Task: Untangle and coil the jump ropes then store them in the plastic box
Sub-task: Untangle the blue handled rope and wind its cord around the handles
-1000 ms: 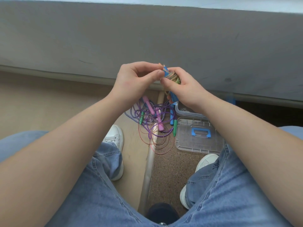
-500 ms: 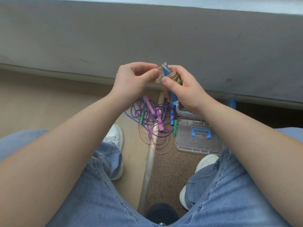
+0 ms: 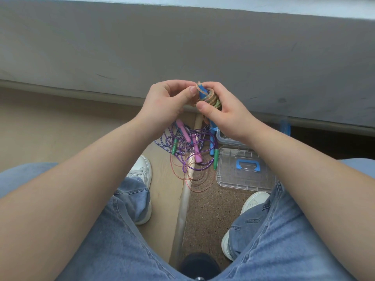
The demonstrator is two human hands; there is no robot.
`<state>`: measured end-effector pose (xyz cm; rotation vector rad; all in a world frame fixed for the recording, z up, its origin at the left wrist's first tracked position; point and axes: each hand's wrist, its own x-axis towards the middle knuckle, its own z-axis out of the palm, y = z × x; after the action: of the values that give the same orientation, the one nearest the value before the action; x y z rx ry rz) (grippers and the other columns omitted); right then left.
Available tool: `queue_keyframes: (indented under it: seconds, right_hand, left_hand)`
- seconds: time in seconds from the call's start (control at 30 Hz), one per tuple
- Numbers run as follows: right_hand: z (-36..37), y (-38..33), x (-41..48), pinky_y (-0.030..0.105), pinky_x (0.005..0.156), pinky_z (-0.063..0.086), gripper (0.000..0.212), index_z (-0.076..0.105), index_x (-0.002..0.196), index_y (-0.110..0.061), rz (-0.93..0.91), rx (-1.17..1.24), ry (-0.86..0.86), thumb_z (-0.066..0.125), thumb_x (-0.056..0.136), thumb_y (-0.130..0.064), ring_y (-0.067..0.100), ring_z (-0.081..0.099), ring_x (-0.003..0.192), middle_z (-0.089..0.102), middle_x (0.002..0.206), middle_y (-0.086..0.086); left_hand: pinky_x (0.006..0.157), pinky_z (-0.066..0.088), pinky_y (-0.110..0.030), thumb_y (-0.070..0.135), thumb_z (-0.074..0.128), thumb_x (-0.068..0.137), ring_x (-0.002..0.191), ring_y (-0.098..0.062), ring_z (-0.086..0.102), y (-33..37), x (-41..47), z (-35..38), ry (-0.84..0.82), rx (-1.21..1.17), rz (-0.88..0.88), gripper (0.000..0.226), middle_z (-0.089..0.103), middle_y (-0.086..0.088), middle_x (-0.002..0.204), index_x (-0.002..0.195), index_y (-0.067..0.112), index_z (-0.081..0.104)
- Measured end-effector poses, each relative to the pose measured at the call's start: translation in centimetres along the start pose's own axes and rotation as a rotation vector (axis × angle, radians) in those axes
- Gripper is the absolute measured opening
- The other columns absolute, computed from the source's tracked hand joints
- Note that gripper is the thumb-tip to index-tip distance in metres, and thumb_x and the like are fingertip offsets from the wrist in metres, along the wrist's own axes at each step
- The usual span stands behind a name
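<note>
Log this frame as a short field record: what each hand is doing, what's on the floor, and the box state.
left hand: left hand pinches the rope end at the coil
right hand: right hand grips the coiled rope wound on blue handles
floor pile: tangled ropes with pink, green and blue handles, uncoiled
box: plastic box open, contents unclear
lid: clear lid with blue handle, flat on floor beside the box

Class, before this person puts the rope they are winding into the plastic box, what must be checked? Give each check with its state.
1. Coil wound round the blue handle: ok.
2. Right hand grips the bundle: ok.
3. Left hand pinches the rope at the coil: ok.
4. Loose end tucked in: cannot tell.
5. Plastic box open, its lid lying on the floor: ok.
6. Other ropes untangled: not ok.
</note>
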<state>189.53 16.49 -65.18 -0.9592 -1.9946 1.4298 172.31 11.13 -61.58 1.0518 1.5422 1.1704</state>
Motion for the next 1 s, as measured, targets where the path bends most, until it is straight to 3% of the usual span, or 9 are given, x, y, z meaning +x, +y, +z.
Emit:
queue_keyframes:
  seconds: [0.2,0.33,0.53,0.7,0.8,0.87,1.0]
  right_hand:
    - [0.0,-0.1,-0.1,0.027,0.096,0.046,0.047,0.047,0.137,-0.024,-0.054,-0.165,-0.029,0.056,0.096,-0.044,0.006,0.056,0.11,0.056,0.126,0.0]
    - [-0.3,-0.3,-0.2,0.034,0.1,0.043,0.046,0.046,0.138,-0.024,-0.055,-0.362,-0.007,0.058,0.097,-0.041,0.013,0.054,0.111,0.05,0.124,0.0]
    - [-0.3,-0.3,-0.4,0.047,0.09,0.05,0.053,0.043,0.142,-0.027,-0.081,-0.63,0.0,0.059,0.095,-0.047,0.033,0.061,0.103,0.044,0.129,0.0]
    - [-0.2,-0.7,-0.6,0.046,0.079,0.053,0.061,0.044,0.145,-0.02,-0.149,-0.815,-0.028,0.063,0.094,-0.046,0.035,0.063,0.094,0.045,0.13,0.005]
    - [-0.1,-0.8,-0.6,0.044,0.076,0.054,0.061,0.044,0.145,-0.02,-0.16,-0.828,-0.021,0.064,0.094,-0.046,0.034,0.063,0.092,0.045,0.129,0.005]
    - [-0.1,-1.0,-0.6,0.045,0.075,0.054,0.06,0.044,0.145,-0.022,-0.169,-0.813,-0.01,0.064,0.093,-0.046,0.034,0.063,0.091,0.045,0.127,0.004]
    - [-0.2,-1.2,-0.5,0.045,0.074,0.054,0.059,0.044,0.144,-0.022,-0.168,-0.811,0.006,0.064,0.093,-0.045,0.033,0.063,0.092,0.046,0.127,0.005]
  left_hand:
    - [0.063,0.05,-0.021,0.022,0.075,0.088,0.075,-0.009,0.068,-0.4,-0.3,0.1,0.082,-0.193,-0.148,0.013,0.074,-0.001,0.085,0.096,0.014,0.069]
    - [0.07,0.053,-0.02,0.012,0.068,0.093,0.079,-0.009,0.07,0.0,-0.5,0.1,0.007,-0.238,-0.201,0.008,0.074,-0.002,0.088,0.101,0.013,0.07]
    - [0.078,0.055,-0.024,0.014,0.061,0.096,0.084,-0.013,0.072,0.5,-0.4,-0.2,0.011,-0.132,-0.24,0.018,0.075,-0.004,0.092,0.111,0.022,0.067]
    - [0.069,0.058,-0.028,0.016,0.071,0.087,0.061,-0.015,0.065,0.3,-0.4,-0.2,0.016,0.202,-0.119,0.018,0.076,0.003,0.076,0.103,0.024,0.074]
    - [0.064,0.056,-0.024,0.014,0.075,0.085,0.067,-0.013,0.067,0.0,-0.3,-0.2,0.038,0.12,-0.17,0.018,0.075,-0.004,0.088,0.101,0.021,0.072]
    - [0.07,0.054,-0.024,0.014,0.076,0.085,0.078,-0.014,0.067,-0.1,-0.2,-0.2,0.041,0.003,-0.207,0.018,0.073,-0.009,0.099,0.1,0.021,0.07]
    - [0.078,0.053,-0.026,0.014,0.075,0.084,0.081,-0.015,0.066,-0.3,-0.1,-0.3,0.032,-0.123,-0.231,0.017,0.07,-0.006,0.098,0.099,0.021,0.068]
